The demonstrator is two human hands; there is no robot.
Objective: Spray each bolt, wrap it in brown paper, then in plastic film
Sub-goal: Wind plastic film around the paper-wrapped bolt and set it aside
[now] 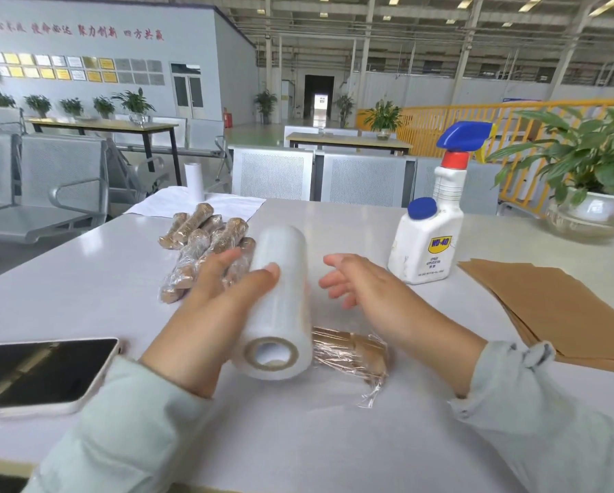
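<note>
My left hand (209, 307) holds a white roll of plastic film (280, 300), thumb over its top and fingers behind it. The roll lies lengthwise, its hollow core facing me. Right of the roll lies a bolt wrapped in brown paper and film (352, 354), partly hidden beneath my right forearm. My right hand (362, 282) hovers to the right of the roll with fingers spread and holds nothing. A pile of several wrapped bolts (198, 240) lies behind my left hand. The white spray bottle with a blue trigger (430, 229) stands at the right. Brown paper sheets (554, 307) are stacked at the far right.
A phone (38, 375) lies face up at the left near the table's (85, 297) front edge. A potted plant in a glass bowl (590, 211) stands at the back right. White paper and a small white roll (194, 179) sit at the table's far edge. Metal chairs stand beyond.
</note>
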